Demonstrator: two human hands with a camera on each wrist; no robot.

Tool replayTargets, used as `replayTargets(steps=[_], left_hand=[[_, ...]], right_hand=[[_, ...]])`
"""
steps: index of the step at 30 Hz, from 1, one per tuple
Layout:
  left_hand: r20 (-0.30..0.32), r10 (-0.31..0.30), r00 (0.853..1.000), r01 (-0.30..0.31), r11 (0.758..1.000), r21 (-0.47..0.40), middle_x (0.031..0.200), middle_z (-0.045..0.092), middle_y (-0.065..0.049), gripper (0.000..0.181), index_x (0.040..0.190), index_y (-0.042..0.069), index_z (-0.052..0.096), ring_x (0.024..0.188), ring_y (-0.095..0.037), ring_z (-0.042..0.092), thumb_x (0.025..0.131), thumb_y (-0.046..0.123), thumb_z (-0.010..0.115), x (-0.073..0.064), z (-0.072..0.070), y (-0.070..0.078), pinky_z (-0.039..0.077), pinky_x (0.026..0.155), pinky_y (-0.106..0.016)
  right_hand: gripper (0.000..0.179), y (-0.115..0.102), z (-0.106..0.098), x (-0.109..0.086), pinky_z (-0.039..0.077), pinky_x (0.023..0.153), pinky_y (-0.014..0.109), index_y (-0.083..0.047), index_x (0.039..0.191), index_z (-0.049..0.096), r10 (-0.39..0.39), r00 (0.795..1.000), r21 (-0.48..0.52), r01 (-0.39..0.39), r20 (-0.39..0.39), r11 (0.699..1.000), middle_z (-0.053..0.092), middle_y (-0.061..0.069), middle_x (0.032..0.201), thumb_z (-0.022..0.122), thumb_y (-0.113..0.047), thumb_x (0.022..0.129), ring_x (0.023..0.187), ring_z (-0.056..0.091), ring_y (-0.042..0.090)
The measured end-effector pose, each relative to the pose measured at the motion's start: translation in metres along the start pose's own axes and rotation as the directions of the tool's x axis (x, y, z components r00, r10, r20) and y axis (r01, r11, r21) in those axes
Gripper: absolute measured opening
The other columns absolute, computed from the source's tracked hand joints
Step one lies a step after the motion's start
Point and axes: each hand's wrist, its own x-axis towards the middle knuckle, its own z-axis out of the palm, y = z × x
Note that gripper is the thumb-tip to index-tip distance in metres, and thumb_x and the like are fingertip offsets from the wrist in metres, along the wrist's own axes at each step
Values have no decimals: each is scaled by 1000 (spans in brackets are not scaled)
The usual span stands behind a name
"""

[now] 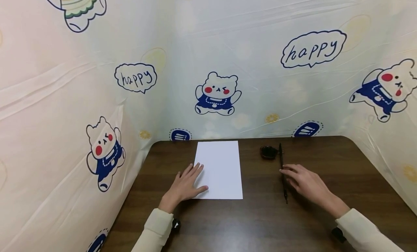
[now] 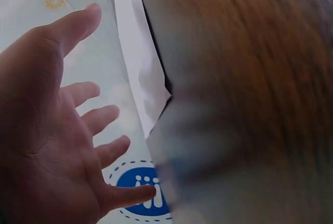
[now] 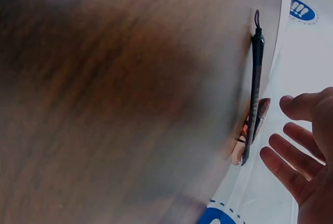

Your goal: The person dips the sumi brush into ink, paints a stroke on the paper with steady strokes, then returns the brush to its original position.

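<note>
A white sheet of paper lies on the brown table. My left hand, fingers spread, hovers over or touches its left edge; contact is hard to tell. The left wrist view has the left hand with thumb and fingers apart, holding nothing. A dark calligraphy brush with a hanging loop lies lengthwise to the right, its far end beside a small dark dish-like object. My right hand is at the brush's right side. In the right wrist view its fingers are extended and apart from the brush.
The wooden table has rounded far corners. Patterned cloth with bears and "happy" bubbles hangs behind it and on both sides. A dark wrist device shows beneath the left sleeve, another beneath the right.
</note>
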Motion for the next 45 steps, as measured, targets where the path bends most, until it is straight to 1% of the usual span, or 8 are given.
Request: replayTargets(steps=[1,7,11,18,25,30,35,45], left_hand=[[7,-7,1000,7,1000,-1,178,28,-5,90,170,24,31,165,-38,22,97,66,65,0,1,-1,23,120,-81],[58,-42,997,43,999,-20,178,26,-5,91,170,25,31,165,-40,21,97,67,65,0,5,-7,20,119,-84],[85,-51,995,52,998,-19,179,25,-5,89,169,26,33,165,-40,22,97,68,64,1,10,-10,18,119,-85],[99,-49,994,51,999,-19,179,25,-5,85,168,26,36,165,-40,21,98,66,64,1,13,-12,16,119,-85],[108,-34,994,38,999,-29,178,26,-7,82,166,24,41,165,-42,21,99,62,66,-1,9,-9,15,118,-86],[111,-34,993,37,999,-31,178,25,-6,81,166,24,41,165,-42,19,99,62,65,-2,9,-7,15,119,-86],[108,-28,994,31,999,-32,178,26,-8,81,166,21,42,164,-43,20,99,62,65,0,8,-7,15,118,-86],[120,-30,992,34,999,-34,178,25,-8,82,166,22,41,165,-43,19,99,62,65,0,6,-6,14,118,-86]], right_hand=[[50,0,1,0,54,58,31,-11,127,78,-3,1000,6,3,6,1000,73,14,130,90,-2,80,106,74,31],[48,0,6,-2,44,54,21,-12,126,79,-3,999,38,1,41,999,74,12,130,88,2,81,104,73,29],[50,1,10,-3,39,53,19,-13,127,78,-8,998,57,4,63,998,72,12,131,86,6,81,103,74,29],[51,1,14,-2,52,59,26,-15,121,80,-32,997,59,28,73,998,72,10,128,85,11,78,102,74,26],[48,1,17,-6,52,60,26,-14,120,81,-39,992,101,27,123,995,72,9,127,82,13,80,104,73,26],[43,1,19,-7,59,68,33,-15,118,81,-27,988,82,15,151,997,72,8,128,80,11,83,110,73,26],[40,2,19,-4,62,74,39,-14,113,82,-44,990,80,34,131,996,74,6,125,81,12,82,109,72,25],[34,4,20,-1,63,79,40,-11,107,82,-61,991,89,50,120,995,75,7,121,82,11,82,106,73,24]])
